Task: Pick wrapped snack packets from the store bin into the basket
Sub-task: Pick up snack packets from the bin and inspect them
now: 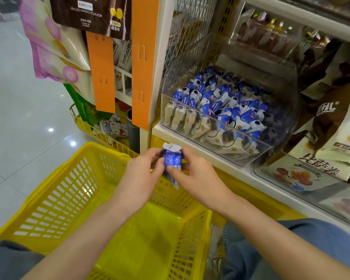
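Item: blue-and-white snack packet [172, 161], pinched jointly by left hand [143, 174] and right hand [196, 176] over yellow basket [55, 190] (far rim below); early release risks spilling outside.

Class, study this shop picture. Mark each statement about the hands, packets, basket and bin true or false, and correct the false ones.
1. The left hand and the right hand both grip the blue packets. True.
2. The yellow basket is already full of packets. False: no packets show on its floor.
3. The clear bin holds many blue and white packets. True.
4. The blue packets in the hands lie on the basket floor. False: they are held up near the basket's far rim.
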The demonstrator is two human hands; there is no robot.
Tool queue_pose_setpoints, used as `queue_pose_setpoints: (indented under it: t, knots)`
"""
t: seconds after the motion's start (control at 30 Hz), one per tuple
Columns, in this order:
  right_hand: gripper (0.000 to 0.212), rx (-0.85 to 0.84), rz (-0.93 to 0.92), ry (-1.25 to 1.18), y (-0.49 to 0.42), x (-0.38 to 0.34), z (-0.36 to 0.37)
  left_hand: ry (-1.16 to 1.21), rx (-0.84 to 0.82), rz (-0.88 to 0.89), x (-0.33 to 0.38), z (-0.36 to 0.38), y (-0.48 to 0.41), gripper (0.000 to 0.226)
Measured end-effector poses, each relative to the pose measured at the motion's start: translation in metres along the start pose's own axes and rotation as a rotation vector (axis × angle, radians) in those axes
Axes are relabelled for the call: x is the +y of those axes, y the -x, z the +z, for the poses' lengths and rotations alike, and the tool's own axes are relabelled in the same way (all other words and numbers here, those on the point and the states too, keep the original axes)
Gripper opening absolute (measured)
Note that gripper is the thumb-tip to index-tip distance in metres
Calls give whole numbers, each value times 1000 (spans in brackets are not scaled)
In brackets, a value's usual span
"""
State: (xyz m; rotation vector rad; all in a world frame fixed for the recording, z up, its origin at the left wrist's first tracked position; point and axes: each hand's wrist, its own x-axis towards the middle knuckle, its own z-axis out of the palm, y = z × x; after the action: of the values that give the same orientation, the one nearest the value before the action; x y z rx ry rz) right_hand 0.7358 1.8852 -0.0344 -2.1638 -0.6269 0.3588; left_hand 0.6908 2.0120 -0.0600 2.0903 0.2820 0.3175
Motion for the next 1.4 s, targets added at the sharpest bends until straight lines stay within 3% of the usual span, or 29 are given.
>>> queue_pose_setpoints:
  t: [0.1,0.27,0.37,0.47,0.6,0.73,0.83,1.0,1.27,1.4]
  knots:
    - [49,4,21,-24,0,3,-1,-46,-27,27,-2,1,-1,35]
    - [41,26,9,-42,-3,4,-1,4,-46,22,-1,-1,-2,33]
    - [38,62,-24,-64,-3,4,-1,267,-66,-110,5,-2,-4,31]
    - [39,129,-82,7,2,3,-2,612,-197,-259,14,-2,0,19]
    - [57,101,-131,127,13,5,-1,630,-375,-253,14,5,11,55]
    - [73,-50,-30,7,11,-2,-10,627,-248,-274,16,6,12,52]
    - [61,-112,34,-201,9,-6,-23,617,-217,-290,16,3,9,51]
    - [8,83,8,-155,2,-11,-37,661,-259,-238,24,-1,12,28]
    - [13,257,-38,-222,-5,-14,-60,678,-255,-204,34,1,3,22]
    - [12,464,-33,139,-21,-7,-106,676,-223,-217,32,2,-5,20]
